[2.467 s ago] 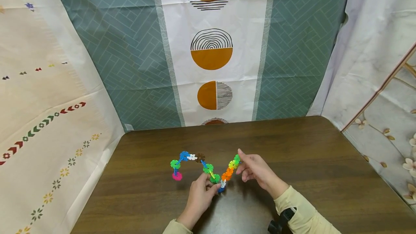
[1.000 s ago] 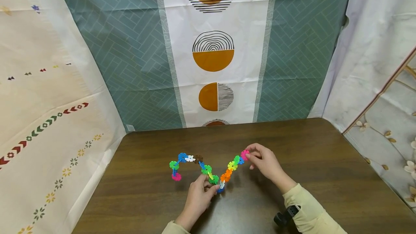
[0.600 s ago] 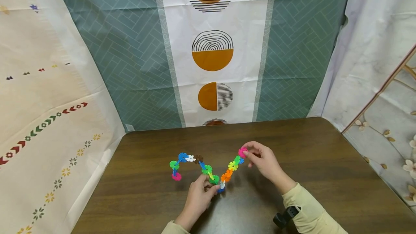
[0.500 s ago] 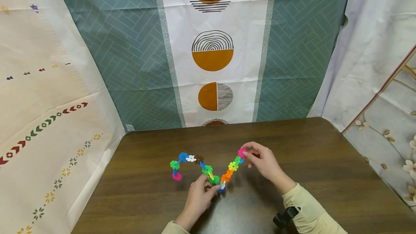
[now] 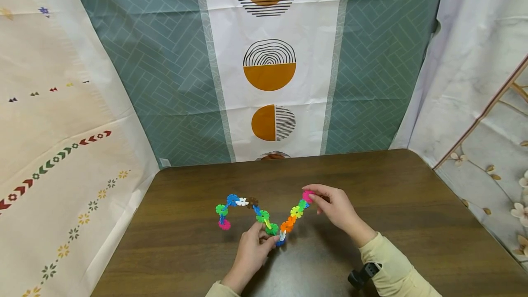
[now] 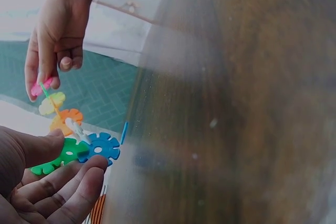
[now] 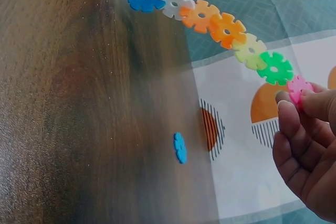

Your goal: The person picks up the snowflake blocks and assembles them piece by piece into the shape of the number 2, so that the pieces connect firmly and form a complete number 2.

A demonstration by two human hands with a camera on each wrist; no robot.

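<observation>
A bent chain of colorful notched plastic discs [image 5: 296, 212] spans both hands above the table. My left hand [image 5: 252, 247] pinches a green disc [image 6: 69, 151] at the chain's low bend, beside a dark blue disc [image 6: 103, 148]. From there white, orange, yellow and green discs climb to the right. My right hand [image 5: 336, 206] pinches a pink disc [image 7: 299, 88] against the last green disc [image 7: 275, 68]. Whether their slots are fully joined I cannot tell. The chain's left arm runs through brown, white and blue discs to another pink disc [image 5: 224, 225].
A single blue disc [image 7: 180, 148] lies on the brown wooden table [image 5: 185, 260], apart from the chain. Patterned cloths [image 5: 165, 81] hang behind the table and at both sides. A black strap device [image 5: 363, 275] sits on the right sleeve.
The right hand first was at the chain's green end, with no pink disc visible there. It then held a pink disc to the right and moved it left against that end. Left hand stays put.
</observation>
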